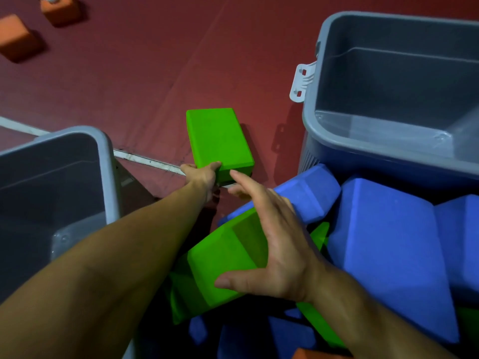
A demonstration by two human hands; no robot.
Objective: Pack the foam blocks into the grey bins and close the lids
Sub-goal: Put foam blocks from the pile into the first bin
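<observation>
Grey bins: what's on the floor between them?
Head view: a green foam block gripped by the left hand, on red floor, between both grey bins.

A dark red floor mat [134, 73] is crossed by a pale strip [145, 159] at left.

Red floor [145, 73], grey bins [388, 81], foam blocks [219, 136], white line [145, 159]

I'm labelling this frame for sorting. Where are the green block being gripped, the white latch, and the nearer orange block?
green block [219, 137], head view, middle of its top face
white latch [302, 82], head view, centre of the clip
orange block [15, 37], head view, its top face
</observation>
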